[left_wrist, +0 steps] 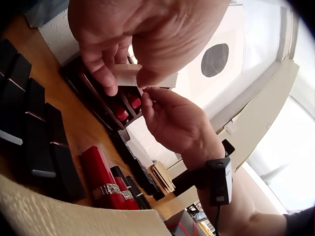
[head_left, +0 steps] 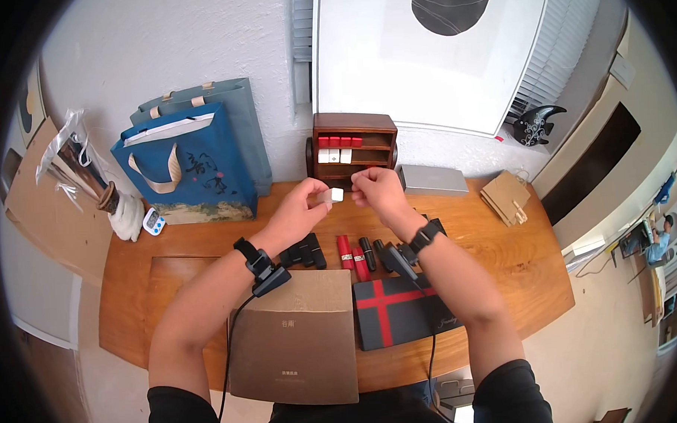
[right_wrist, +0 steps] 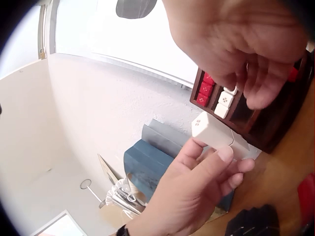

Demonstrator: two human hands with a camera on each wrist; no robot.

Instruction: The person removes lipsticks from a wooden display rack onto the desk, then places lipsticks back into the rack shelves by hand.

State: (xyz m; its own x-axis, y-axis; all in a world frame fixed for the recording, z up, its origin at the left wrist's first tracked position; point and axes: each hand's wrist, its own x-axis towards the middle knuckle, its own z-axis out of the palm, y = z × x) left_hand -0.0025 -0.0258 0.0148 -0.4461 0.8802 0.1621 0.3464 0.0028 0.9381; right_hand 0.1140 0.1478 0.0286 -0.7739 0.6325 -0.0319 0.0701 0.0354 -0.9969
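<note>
My left hand (head_left: 303, 211) pinches a small white square-ended tube, like a lipstick (right_wrist: 211, 130), between thumb and fingers. In the right wrist view a small emblem shows on its end. My right hand (head_left: 383, 199) hovers just to the right of the tube, its fingers loosely curled around nothing visible. Behind both hands stands a dark wooden shelf (head_left: 354, 122). Its compartments hold a row of red square-ended tubes (head_left: 340, 142) and below them several white ones (right_wrist: 221, 110). The right hand covers part of the shelf in the right wrist view.
Red tubes (head_left: 345, 252) and black tubes (head_left: 367, 249) lie below the hands, with black cases (head_left: 308, 251) to their left. Nearer me are a brown box (head_left: 291, 347) and a black ribboned box (head_left: 368, 315). Blue bags (head_left: 191, 161) stand left; a grey box (head_left: 434, 180) lies right.
</note>
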